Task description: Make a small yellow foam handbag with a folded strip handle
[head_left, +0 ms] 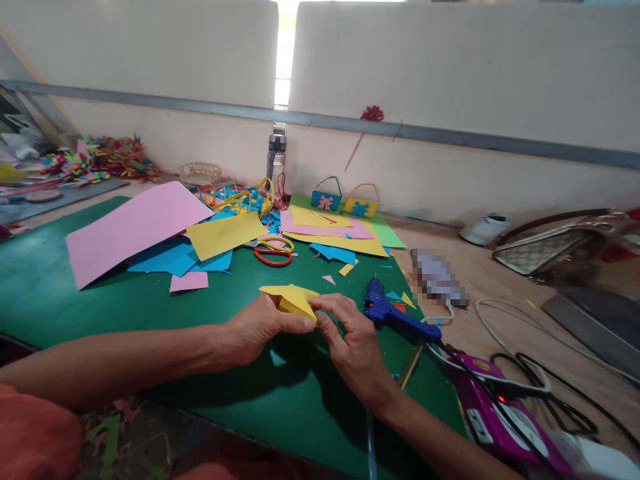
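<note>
Two hands, the left hand (253,327) and the right hand (353,340), hold together one folded yellow paper piece (295,298), just above the near part of the green surface (135,307). The left fingers grasp its left side, with the thumb laid along its lower front; the right fingers pinch its right end, with the thumb below.

Well to the right of the right fingers is a purple power strip (487,400), on which a small red light is lit. Nearer to these fingers, also on their right, lies a blue glue gun (403,319), its nozzle pointing away from the person.

Beyond the fingers, a little to the left, are scissors (273,265) with one red and one yellow handle. Behind the left fingers, farther to the left, a large pink sheet (140,230) and a yellow sheet (225,235) lie over blue sheets (165,257).

Farthest, past the right fingers, stand a small blue bag (336,201) and a small yellow bag (371,209), each with a bow. Above them, a red flower (373,113) is at the wall.
</note>
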Demonstrator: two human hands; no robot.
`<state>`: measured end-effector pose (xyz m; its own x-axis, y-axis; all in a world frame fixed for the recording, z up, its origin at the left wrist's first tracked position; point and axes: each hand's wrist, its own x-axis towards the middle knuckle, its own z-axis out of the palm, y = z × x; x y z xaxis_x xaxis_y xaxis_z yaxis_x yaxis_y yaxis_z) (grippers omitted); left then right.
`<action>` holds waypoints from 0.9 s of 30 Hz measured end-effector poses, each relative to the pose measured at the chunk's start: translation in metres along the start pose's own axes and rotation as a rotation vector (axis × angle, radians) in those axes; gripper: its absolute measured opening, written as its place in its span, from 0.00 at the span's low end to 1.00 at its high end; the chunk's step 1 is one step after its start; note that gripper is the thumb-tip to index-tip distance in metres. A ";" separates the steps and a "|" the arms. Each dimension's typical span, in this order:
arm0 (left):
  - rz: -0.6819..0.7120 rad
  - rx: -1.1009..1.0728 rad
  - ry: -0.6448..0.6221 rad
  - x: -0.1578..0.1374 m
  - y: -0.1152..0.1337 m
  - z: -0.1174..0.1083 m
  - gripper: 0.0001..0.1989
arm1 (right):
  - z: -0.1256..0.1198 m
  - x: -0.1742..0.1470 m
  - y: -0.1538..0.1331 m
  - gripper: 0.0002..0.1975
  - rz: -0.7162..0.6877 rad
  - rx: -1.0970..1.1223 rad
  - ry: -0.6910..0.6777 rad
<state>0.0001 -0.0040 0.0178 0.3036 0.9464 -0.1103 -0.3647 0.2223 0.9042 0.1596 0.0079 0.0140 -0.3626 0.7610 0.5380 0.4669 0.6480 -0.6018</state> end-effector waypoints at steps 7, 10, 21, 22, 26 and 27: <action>-0.017 -0.007 -0.011 0.000 0.000 0.000 0.14 | 0.000 -0.002 0.000 0.08 -0.002 -0.020 -0.003; -0.030 -0.005 -0.005 0.000 0.000 -0.001 0.15 | -0.001 -0.002 0.000 0.08 0.001 -0.023 -0.005; -0.021 -0.041 -0.035 0.002 -0.003 -0.004 0.16 | 0.001 -0.003 0.001 0.08 -0.012 -0.029 0.003; -0.022 -0.042 -0.034 0.002 -0.003 -0.004 0.16 | 0.001 -0.003 0.001 0.08 -0.013 -0.029 0.004; -0.035 -0.064 -0.026 0.003 -0.004 -0.004 0.15 | 0.001 -0.004 0.001 0.08 -0.011 -0.030 0.004; -0.047 -0.072 -0.019 0.003 -0.003 -0.004 0.14 | 0.001 -0.004 0.001 0.08 -0.009 -0.029 0.003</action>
<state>-0.0009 -0.0009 0.0129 0.3382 0.9301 -0.1431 -0.4118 0.2830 0.8662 0.1611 0.0060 0.0108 -0.3641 0.7549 0.5454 0.4867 0.6535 -0.5797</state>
